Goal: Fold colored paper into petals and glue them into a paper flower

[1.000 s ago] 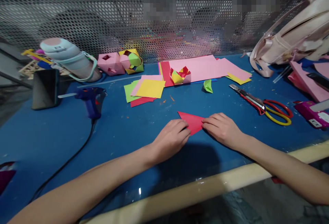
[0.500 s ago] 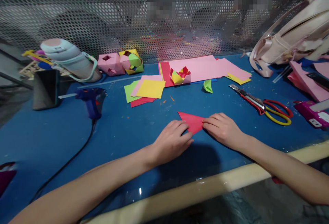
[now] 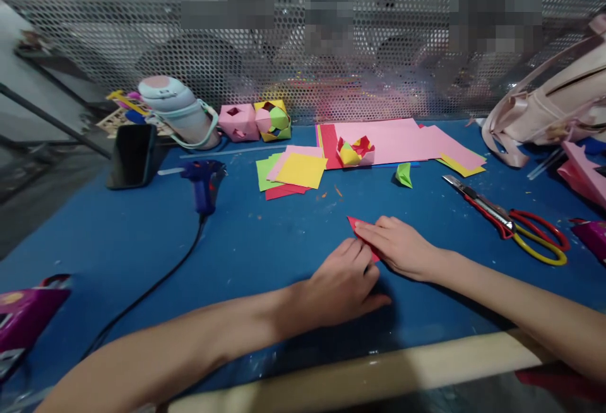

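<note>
A folded piece of red paper point(image 3: 353, 221) lies on the blue table, mostly hidden under my hands. My right hand point(image 3: 400, 245) holds it down from the right, with fingertips laid along its upper edge. From the near side, the curled fingers of my left hand point(image 3: 348, 280) hold the lower part, and the thumb sticks out to the right. Beyond my hands sits a small folded green paper piece point(image 3: 404, 175). Further back, a cup-like piece of joined red, yellow and pink folds point(image 3: 355, 150) rests on the paper stack.
Square coloured sheets point(image 3: 300, 170) lie at centre left, beside a blue glue gun point(image 3: 203, 182) with its cord. Scissors point(image 3: 540, 236) and a box cutter point(image 3: 483, 208) are on the right. A phone point(image 3: 132, 155), bottle point(image 3: 182, 113) and folded paper balls point(image 3: 239, 122) stand at the back.
My right hand has moved over the top of the red paper, and my left fingers have curled at its near side. Less of the paper shows. The view has swung left.
</note>
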A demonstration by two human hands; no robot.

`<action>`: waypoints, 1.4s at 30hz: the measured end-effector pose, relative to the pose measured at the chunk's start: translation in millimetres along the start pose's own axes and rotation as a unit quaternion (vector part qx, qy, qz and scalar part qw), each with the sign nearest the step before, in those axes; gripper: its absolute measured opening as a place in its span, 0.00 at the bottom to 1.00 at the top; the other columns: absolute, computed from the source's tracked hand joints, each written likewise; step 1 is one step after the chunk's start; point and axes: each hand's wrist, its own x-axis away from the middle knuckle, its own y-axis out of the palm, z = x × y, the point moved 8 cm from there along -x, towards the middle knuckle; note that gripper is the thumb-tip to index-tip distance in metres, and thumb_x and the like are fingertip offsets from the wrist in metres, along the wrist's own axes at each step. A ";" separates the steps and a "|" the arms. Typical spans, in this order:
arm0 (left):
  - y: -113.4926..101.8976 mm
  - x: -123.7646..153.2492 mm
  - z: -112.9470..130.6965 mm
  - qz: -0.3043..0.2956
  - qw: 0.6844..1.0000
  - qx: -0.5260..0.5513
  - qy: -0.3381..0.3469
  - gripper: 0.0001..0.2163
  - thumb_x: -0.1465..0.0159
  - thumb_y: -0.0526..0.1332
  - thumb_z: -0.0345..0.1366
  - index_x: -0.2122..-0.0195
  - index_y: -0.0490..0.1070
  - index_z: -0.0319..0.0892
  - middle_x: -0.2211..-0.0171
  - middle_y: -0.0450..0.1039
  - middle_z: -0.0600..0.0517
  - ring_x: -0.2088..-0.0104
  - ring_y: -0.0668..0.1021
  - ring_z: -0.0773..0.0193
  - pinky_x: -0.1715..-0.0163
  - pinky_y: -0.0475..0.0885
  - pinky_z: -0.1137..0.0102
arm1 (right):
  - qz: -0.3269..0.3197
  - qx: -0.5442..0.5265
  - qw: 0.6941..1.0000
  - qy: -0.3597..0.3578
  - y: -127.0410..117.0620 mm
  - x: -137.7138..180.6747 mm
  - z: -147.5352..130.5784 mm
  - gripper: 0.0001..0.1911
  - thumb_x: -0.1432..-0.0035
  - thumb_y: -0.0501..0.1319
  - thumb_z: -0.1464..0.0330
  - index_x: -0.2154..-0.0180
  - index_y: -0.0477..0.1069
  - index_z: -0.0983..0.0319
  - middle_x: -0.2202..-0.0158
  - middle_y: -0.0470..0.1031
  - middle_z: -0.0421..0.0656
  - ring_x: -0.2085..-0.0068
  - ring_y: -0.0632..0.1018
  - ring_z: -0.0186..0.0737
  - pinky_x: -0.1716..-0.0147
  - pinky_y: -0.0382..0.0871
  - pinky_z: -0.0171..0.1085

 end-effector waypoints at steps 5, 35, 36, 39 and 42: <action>0.3 0.4 0.3 0.006 1.000 -0.014 0.004 0.22 0.42 0.53 0.52 0.68 0.70 0.35 0.63 0.69 0.38 0.57 0.70 0.50 0.53 0.63 0.55 | 0.012 0.024 0.999 -0.038 3.0 -15.3 2.1 0.20 0.40 0.49 0.73 0.46 0.59 0.69 0.44 0.63 0.50 0.61 0.66 0.42 0.67 0.61 0.40; 11.0 -20.3 -29.6 -0.013 0.999 -0.039 -0.032 0.16 0.37 0.50 0.41 0.58 0.70 0.35 0.52 0.69 0.39 0.62 0.73 0.53 0.64 0.67 0.59 | 0.026 0.069 0.993 0.097 -8.8 51.7 -0.1 0.19 0.42 0.48 0.76 0.49 0.64 0.70 0.50 0.70 0.50 0.58 0.68 0.45 0.65 0.62 0.42; 11.1 -19.9 -31.3 -0.022 0.997 -0.052 -0.044 0.18 0.38 0.51 0.43 0.59 0.70 0.34 0.52 0.69 0.37 0.61 0.72 0.51 0.63 0.67 0.58 | 0.027 0.072 0.991 0.106 -10.7 57.2 2.0 0.19 0.42 0.48 0.77 0.50 0.64 0.70 0.51 0.70 0.50 0.59 0.68 0.45 0.65 0.62 0.42; 11.1 -17.4 -35.1 -0.026 0.994 -0.085 -0.068 0.22 0.39 0.51 0.47 0.59 0.70 0.30 0.53 0.69 0.33 0.58 0.71 0.47 0.61 0.66 0.57 | 0.022 0.071 0.989 0.130 -15.8 73.1 7.4 0.18 0.43 0.49 0.77 0.51 0.65 0.70 0.54 0.72 0.52 0.61 0.68 0.45 0.66 0.62 0.42; 10.9 -14.2 -37.8 -0.013 0.991 -0.103 -0.083 0.24 0.40 0.50 0.49 0.60 0.70 0.28 0.54 0.69 0.30 0.55 0.71 0.45 0.59 0.65 0.57 | 0.016 0.066 0.987 0.148 -18.3 83.0 11.3 0.17 0.43 0.49 0.77 0.52 0.66 0.69 0.56 0.73 0.52 0.61 0.69 0.45 0.65 0.62 0.42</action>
